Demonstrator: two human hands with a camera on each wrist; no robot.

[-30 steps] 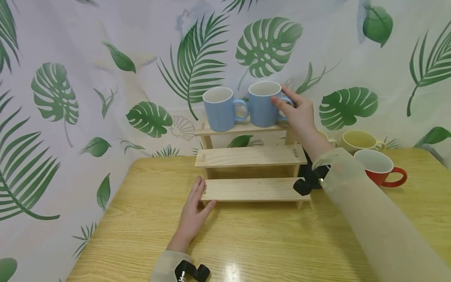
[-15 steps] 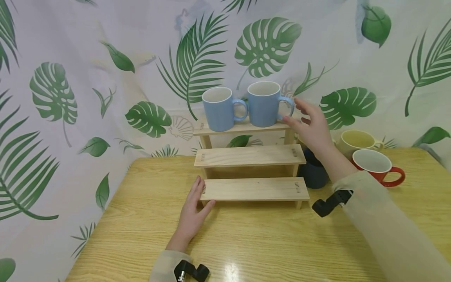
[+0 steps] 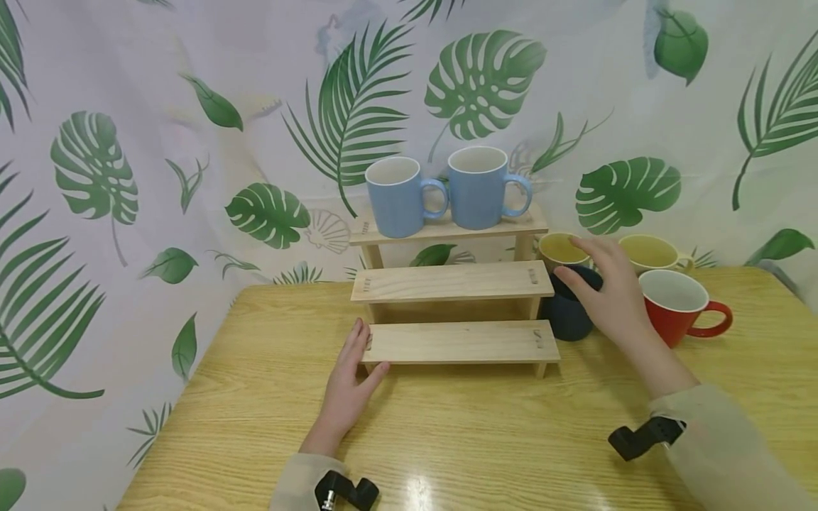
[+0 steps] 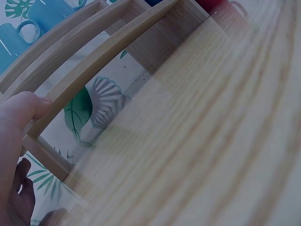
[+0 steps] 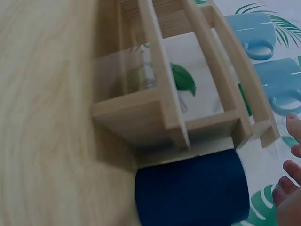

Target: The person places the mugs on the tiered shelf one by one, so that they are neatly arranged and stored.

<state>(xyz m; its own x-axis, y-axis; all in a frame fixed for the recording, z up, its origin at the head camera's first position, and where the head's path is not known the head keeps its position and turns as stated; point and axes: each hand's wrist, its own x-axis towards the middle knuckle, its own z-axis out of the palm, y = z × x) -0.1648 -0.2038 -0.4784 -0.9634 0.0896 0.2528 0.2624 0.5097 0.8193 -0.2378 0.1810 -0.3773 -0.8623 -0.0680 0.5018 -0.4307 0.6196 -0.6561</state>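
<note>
A three-step wooden rack (image 3: 454, 282) stands at the back of the table. On its top step are two light blue mugs (image 3: 396, 195) (image 3: 479, 186), handles to the right. My left hand (image 3: 358, 355) lies flat on the table, its fingers against the left end of the lowest step; its thumb (image 4: 23, 108) touches that plank's edge. My right hand (image 3: 584, 273) is spread over a dark blue mug (image 3: 567, 319) that stands right of the rack. Seen from the right wrist, the dark blue mug (image 5: 193, 190) lies close below the fingertips (image 5: 287, 188), and nothing is gripped.
A red mug (image 3: 677, 305) stands right of the dark blue one. Two pale yellow mugs (image 3: 559, 248) (image 3: 652, 252) sit behind them. The wooden table (image 3: 486, 440) meets a leaf-print cloth backdrop (image 3: 192, 142) at the rear. The rack's middle and lowest steps are bare.
My right hand let go of the right light blue mug's handle and moved down and to the right, over the dark blue mug. The left hand has stayed put.
</note>
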